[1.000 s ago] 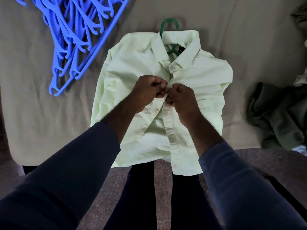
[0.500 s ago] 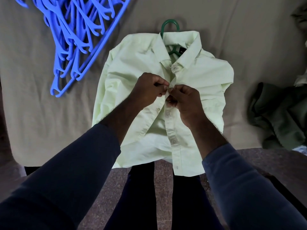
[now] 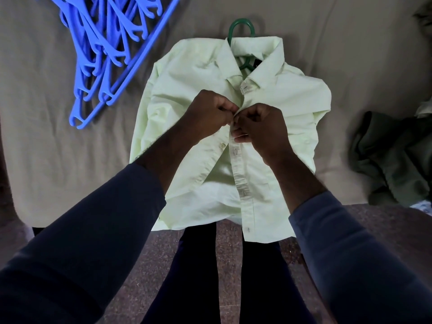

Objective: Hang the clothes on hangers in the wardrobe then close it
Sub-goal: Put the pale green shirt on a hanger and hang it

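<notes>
Beige bed [image 3: 46,160] beneath pale green shirt [image 3: 187,90] on green hanger [image 3: 240,23], blue hangers [image 3: 105,54] far left. Mid-shirt, left hand [image 3: 208,113] and right hand [image 3: 264,129], fingers curled, pinching its front edges.

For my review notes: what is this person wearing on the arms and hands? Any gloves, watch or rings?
Both arms are in long, plain dark blue sleeves. The left sleeve looks navy, the right sleeve a slightly lighter slate blue. Each ends partway up the forearm, with no markings visible. The left hand and right hand are bare: no gloves, watch, ring or bracelet shows.
</notes>
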{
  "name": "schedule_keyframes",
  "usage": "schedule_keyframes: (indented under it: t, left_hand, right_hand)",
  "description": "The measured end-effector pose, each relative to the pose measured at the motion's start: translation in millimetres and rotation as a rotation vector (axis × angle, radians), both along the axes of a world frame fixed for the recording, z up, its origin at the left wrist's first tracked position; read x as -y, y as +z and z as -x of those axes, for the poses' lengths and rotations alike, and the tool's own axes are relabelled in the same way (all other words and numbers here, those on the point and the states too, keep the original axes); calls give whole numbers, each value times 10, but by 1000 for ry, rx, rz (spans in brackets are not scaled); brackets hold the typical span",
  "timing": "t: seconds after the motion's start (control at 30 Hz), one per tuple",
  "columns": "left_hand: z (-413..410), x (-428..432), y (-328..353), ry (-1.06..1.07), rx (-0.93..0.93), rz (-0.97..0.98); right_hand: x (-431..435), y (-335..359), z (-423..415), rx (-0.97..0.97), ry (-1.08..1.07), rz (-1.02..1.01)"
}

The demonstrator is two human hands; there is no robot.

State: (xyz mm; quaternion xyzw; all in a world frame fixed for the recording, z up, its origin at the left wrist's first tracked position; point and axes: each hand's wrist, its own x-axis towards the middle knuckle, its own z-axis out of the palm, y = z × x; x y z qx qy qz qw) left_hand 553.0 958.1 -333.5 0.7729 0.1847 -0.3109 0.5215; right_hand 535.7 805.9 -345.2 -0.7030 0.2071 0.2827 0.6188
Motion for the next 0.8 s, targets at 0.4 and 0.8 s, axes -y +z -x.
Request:
schedule_keyframes:
  t: [0.4,0.8]
  left_hand:
    - [48,84,-21,341,-42,216]
    - [306,-4,-299,-11,233,-405]
  right_hand:
    - [26,30,-39,-15,-63,-72]
    - [41,-162,367,63,331,524]
